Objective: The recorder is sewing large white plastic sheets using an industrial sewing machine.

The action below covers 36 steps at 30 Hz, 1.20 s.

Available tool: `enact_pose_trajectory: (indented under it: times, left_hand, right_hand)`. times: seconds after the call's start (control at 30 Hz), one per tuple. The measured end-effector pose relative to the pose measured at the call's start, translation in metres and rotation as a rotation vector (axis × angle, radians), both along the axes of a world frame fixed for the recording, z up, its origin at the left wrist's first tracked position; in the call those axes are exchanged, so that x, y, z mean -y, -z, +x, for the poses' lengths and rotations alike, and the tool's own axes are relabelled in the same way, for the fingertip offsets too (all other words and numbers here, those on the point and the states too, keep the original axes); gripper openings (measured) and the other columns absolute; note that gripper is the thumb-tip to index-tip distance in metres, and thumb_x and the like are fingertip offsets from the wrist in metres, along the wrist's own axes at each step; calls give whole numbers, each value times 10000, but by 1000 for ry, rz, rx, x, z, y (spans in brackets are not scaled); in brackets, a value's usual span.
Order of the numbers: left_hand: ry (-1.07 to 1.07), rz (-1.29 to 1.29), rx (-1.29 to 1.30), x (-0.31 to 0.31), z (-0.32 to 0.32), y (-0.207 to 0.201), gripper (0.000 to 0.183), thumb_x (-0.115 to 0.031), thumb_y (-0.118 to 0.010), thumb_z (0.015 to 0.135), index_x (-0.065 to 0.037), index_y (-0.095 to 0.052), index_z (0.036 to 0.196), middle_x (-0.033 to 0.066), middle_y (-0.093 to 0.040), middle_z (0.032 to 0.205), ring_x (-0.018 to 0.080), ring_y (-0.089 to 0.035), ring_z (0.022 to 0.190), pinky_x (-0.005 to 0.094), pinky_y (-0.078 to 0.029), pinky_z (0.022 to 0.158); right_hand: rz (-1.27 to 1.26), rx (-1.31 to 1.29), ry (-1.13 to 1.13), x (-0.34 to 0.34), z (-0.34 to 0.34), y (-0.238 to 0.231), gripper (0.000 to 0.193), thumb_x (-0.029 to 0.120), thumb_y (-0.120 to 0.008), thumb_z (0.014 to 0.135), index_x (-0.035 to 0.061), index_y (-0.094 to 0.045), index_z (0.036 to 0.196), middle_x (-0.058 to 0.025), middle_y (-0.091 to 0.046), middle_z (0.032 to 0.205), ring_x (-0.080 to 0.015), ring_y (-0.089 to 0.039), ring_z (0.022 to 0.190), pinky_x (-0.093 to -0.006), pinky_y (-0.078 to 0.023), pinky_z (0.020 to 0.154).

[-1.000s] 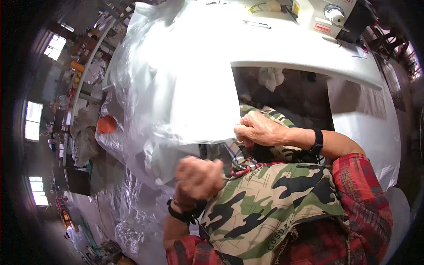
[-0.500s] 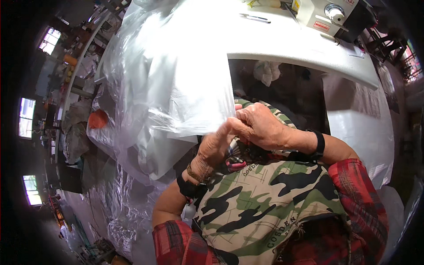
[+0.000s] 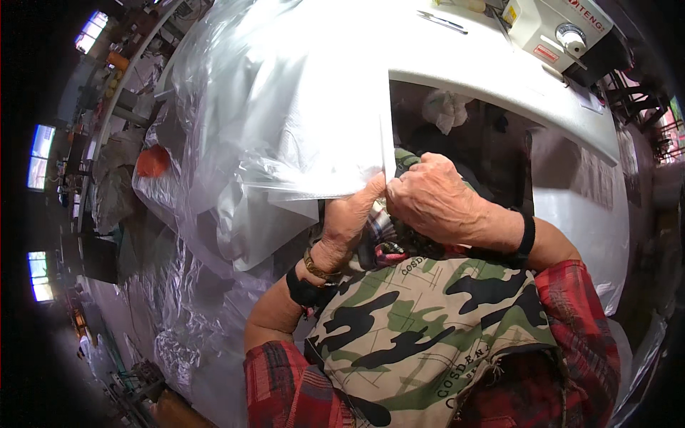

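A large sheet of translucent white plastic [image 3: 314, 135] hangs over the table edge toward my lap. Its lower right corner comes down between my two hands. My left hand [image 3: 348, 220] is closed on the sheet at that corner, thumb on top and the other fingers hidden beneath. Close beside it, my right hand [image 3: 442, 200] is curled shut against the sheet's right edge, knuckles up. The fingertips of both hands nearly meet.
A white sewing machine [image 3: 560, 32] stands on the white table [image 3: 499, 96] at the far right. Near it lies a slim metal tool [image 3: 442, 21]. Crumpled clear plastic [image 3: 189, 335] and an orange-red item [image 3: 153, 162] are to the left. Another pale sheet [image 3: 578, 207] hangs at right.
My right hand has turned, its knuckles now higher beside the sheet's edge. The edge is folded into a narrow straight strip by my fingers. The whole view has shifted slightly.
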<state>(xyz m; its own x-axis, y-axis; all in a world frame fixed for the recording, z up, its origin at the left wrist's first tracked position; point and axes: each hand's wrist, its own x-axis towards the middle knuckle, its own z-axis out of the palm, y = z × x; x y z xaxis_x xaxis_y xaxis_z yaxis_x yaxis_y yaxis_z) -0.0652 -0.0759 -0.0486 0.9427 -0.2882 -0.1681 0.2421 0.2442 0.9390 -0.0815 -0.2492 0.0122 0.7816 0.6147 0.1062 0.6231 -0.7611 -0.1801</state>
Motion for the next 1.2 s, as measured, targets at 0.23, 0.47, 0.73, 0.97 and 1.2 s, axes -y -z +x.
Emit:
enact_pose_trajectory:
  times: [0.23, 0.47, 0.73, 0.97, 1.2]
  left_hand:
    - [37, -175, -44, 1, 3, -4, 236, -65, -646, 931, 47, -630, 1138, 78, -666, 1054, 162, -628, 959, 290, -507, 868]
    - [133, -112, -183, -7, 4, -2, 248, -141, -618, 954, 50, -629, 1113, 97, -685, 982, 177, -652, 896, 302, -516, 843]
    - [624, 504, 1257, -14, -14, -73, 469, -269, -705, 840, 32, -597, 1184, 155, -658, 1070, 285, -654, 1008, 379, -519, 919]
    - [-65, 883, 1631, -15, 15, -57, 384, -120, -616, 805, 25, -622, 1160, 154, -590, 1200, 298, -591, 1108, 432, -424, 993]
    - [49, 986, 1570, -19, 13, -38, 187, -69, -641, 781, -16, -701, 950, 70, -687, 985, 197, -663, 946, 443, -433, 975]
  right_hand:
    - [-222, 166, -206, 0, 11, -8, 292, 145, -599, 863, 74, -555, 583, 10, -431, 476, -119, -426, 437, -324, -408, 533]
    - [589, -633, 257, 24, 50, 1, 375, 363, -606, 964, 8, -685, 874, -47, -635, 710, -152, -599, 669, -309, -480, 632]
    - [1078, -936, 148, 19, 57, 2, 334, 319, -615, 962, 7, -660, 852, -2, -613, 749, -76, -551, 673, -256, -481, 634]
    - [1119, -1041, 198, 9, 55, 4, 288, 281, -607, 985, 29, -672, 863, 57, -605, 757, -20, -517, 706, -212, -439, 629]
    - [891, -930, 168, 15, 58, -4, 396, 315, -571, 960, 15, -657, 716, -53, -649, 660, -105, -591, 606, -276, -485, 577]
